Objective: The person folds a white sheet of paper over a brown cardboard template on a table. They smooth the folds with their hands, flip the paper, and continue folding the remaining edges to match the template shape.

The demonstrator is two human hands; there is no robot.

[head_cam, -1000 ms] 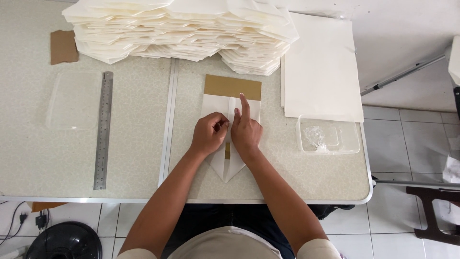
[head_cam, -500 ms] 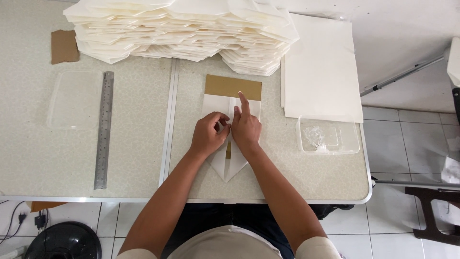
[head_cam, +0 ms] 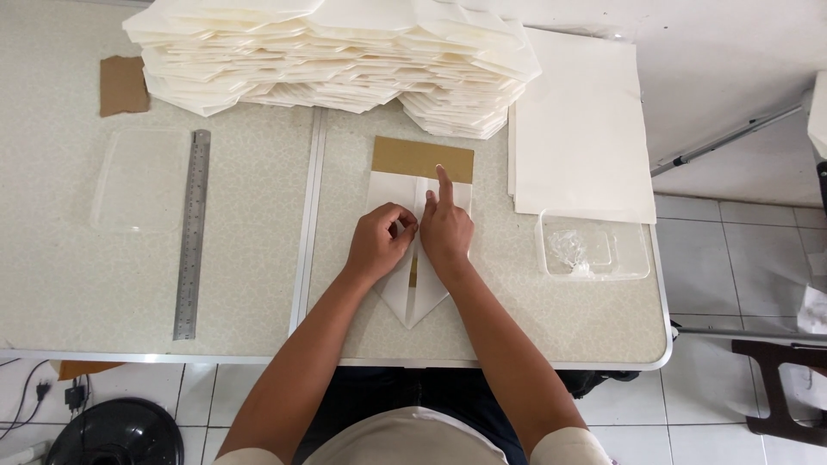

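Note:
A white sheet of paper (head_cam: 389, 188), folded to a point toward me, lies over a brown cardboard template (head_cam: 422, 158) on the speckled table (head_cam: 250, 250). My left hand (head_cam: 377, 244) rests curled on the paper's left flap, fingertips pinching at the centre fold. Beside it my right hand (head_cam: 445, 228) presses the right flap down, its index finger stretched out along the paper toward the cardboard. The two hands touch at the centre line.
A big heap of folded white paper pieces (head_cam: 336, 52) fills the table's back. Flat white sheets (head_cam: 579, 129) lie at right, a clear plastic tray (head_cam: 594, 250) in front of them. A steel ruler (head_cam: 191, 232), a clear lid (head_cam: 138, 179) and a cardboard scrap (head_cam: 123, 84) lie at left.
My right index finger has slid slightly along the fold; both hands otherwise stay pressed on the paper in the same place.

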